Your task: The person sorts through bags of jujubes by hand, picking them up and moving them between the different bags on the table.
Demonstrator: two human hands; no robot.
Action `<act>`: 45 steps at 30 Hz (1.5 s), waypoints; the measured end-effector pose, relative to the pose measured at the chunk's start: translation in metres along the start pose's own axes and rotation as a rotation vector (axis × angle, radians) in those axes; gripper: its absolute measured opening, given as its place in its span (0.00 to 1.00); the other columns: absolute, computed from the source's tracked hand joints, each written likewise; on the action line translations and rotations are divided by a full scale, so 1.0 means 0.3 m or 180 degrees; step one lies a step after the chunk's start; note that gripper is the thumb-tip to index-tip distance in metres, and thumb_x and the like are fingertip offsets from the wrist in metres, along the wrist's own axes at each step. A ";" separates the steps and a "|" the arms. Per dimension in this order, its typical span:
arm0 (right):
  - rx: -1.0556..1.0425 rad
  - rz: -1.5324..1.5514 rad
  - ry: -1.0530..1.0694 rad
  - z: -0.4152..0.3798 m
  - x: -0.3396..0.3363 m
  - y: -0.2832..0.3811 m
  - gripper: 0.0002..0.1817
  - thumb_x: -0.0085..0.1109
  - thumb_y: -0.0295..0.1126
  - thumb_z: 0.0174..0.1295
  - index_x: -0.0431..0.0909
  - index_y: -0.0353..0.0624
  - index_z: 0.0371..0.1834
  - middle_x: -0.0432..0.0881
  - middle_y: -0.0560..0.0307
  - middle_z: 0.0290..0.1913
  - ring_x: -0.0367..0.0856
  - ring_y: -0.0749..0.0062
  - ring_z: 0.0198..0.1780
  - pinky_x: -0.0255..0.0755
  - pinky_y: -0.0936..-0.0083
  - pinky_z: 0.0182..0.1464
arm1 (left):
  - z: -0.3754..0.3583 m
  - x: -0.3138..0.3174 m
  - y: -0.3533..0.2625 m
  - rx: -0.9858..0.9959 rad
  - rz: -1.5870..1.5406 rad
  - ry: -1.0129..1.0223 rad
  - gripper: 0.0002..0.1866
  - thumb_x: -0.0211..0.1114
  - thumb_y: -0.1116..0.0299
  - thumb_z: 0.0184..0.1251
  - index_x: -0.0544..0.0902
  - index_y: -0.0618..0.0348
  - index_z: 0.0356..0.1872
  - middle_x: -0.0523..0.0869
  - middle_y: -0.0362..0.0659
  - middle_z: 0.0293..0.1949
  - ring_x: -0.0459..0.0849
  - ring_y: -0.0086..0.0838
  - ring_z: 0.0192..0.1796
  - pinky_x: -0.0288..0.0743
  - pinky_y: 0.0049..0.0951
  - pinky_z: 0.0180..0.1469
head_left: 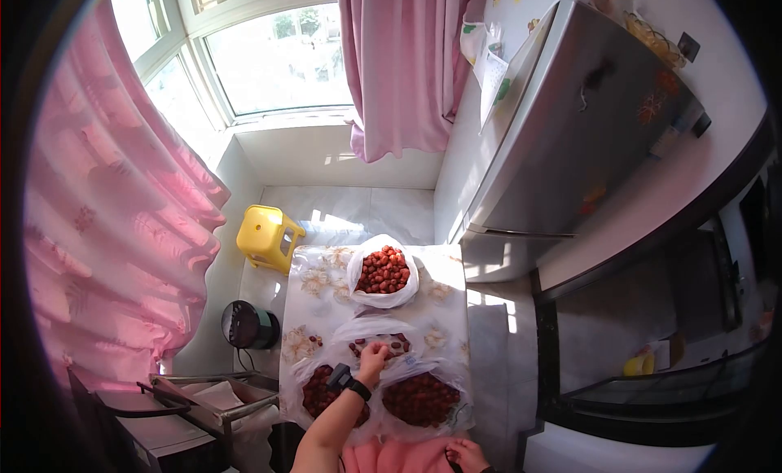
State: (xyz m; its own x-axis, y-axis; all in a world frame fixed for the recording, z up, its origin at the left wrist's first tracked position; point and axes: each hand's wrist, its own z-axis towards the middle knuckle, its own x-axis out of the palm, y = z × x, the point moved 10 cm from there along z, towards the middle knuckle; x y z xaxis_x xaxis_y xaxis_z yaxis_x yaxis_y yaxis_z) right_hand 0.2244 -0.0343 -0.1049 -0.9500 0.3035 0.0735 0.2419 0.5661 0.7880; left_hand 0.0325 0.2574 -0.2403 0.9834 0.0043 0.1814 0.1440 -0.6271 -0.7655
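My left hand, with a dark band and a small device on the wrist, reaches over a nearly flat plastic bag holding a few red dates. Its fingers are closed; what they pinch is too small to make out. Low at the right, by the pink cloth over my lap, my right hand has its fingers curled, a dark thing beside them. Two fuller bags of dark red dates lie near me: a left bag, partly covered by my left forearm, and a right bag. Farther off stands a white bag of brighter dates.
The bags lie on a table with a flowered cloth. A yellow stool and a round dark appliance stand to its left. A metal-framed chair or rack is at lower left, and a grey fridge at the right.
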 end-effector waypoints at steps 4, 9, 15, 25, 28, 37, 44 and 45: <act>0.1274 0.1005 0.0217 0.046 0.071 0.023 0.06 0.54 0.28 0.58 0.73 0.41 0.37 0.77 0.60 0.29 0.76 0.76 0.30 0.72 0.80 0.34 | -0.478 0.144 -0.100 -0.0569 -0.0654 0.0749 0.10 0.58 0.60 0.62 0.74 0.54 0.29 0.73 0.35 0.22 0.66 0.15 0.18 0.56 0.14 0.18; 0.0489 0.0539 0.1439 0.031 0.284 0.410 0.10 0.56 0.28 0.57 0.73 0.41 0.42 0.76 0.64 0.34 0.74 0.82 0.35 0.69 0.85 0.38 | -0.875 0.185 -0.225 -0.0256 -0.1296 0.0341 0.11 0.59 0.59 0.62 0.72 0.52 0.25 0.70 0.32 0.19 0.63 0.14 0.17 0.51 0.14 0.17; -0.0060 -0.0090 0.2618 -0.172 0.472 0.640 0.10 0.57 0.22 0.54 0.73 0.40 0.41 0.77 0.63 0.36 0.75 0.82 0.37 0.70 0.84 0.42 | -1.095 0.211 -0.280 0.0596 -0.1860 -0.0007 0.13 0.62 0.58 0.58 0.70 0.51 0.24 0.69 0.31 0.19 0.60 0.12 0.16 0.49 0.14 0.16; -0.0119 -0.0547 0.3014 -0.243 0.446 0.541 0.10 0.52 0.30 0.61 0.74 0.39 0.43 0.78 0.62 0.37 0.75 0.83 0.39 0.69 0.84 0.43 | -1.265 0.210 -0.272 0.1068 -0.2061 -0.0136 0.14 0.61 0.55 0.57 0.72 0.54 0.28 0.72 0.33 0.22 0.61 0.12 0.17 0.52 0.13 0.17; -0.0028 -0.0314 0.2971 -0.231 0.425 0.555 0.13 0.49 0.37 0.63 0.75 0.40 0.43 0.78 0.65 0.36 0.72 0.85 0.36 0.68 0.86 0.40 | -1.315 0.234 -0.319 0.0911 -0.1731 0.0023 0.11 0.60 0.62 0.60 0.73 0.55 0.37 0.75 0.35 0.28 0.65 0.12 0.20 0.54 0.12 0.18; -0.0070 -0.0433 0.2883 -0.216 0.392 0.543 0.14 0.47 0.41 0.64 0.74 0.42 0.39 0.76 0.66 0.32 0.74 0.84 0.34 0.69 0.85 0.39 | -1.311 0.256 -0.377 0.1813 -0.0506 -0.0279 0.10 0.59 0.72 0.59 0.74 0.57 0.42 0.76 0.32 0.28 0.70 0.11 0.26 0.58 0.09 0.21; 0.0248 -0.0239 0.2657 -0.201 0.381 0.524 0.10 0.51 0.38 0.62 0.74 0.43 0.37 0.75 0.67 0.32 0.72 0.86 0.34 0.68 0.87 0.38 | -1.253 0.239 -0.299 0.1065 -0.1417 0.0056 0.08 0.59 0.65 0.62 0.73 0.56 0.38 0.73 0.31 0.25 0.59 0.10 0.15 0.50 0.12 0.16; 0.0258 -0.0199 0.2623 -0.194 0.378 0.521 0.09 0.51 0.37 0.62 0.73 0.43 0.37 0.76 0.65 0.33 0.74 0.84 0.35 0.69 0.85 0.38 | -1.255 0.237 -0.310 0.1151 -0.1287 0.0028 0.08 0.59 0.66 0.62 0.73 0.56 0.38 0.74 0.31 0.25 0.60 0.10 0.16 0.50 0.11 0.17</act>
State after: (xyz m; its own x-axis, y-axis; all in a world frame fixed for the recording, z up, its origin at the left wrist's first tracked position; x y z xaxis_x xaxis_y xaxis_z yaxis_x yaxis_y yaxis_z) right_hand 0.1430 0.0440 0.0623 -0.7949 -0.3712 0.4799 0.1672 0.6263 0.7615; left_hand 0.0474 0.0228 0.0762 0.8410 0.1823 0.5094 0.5410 -0.2686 -0.7970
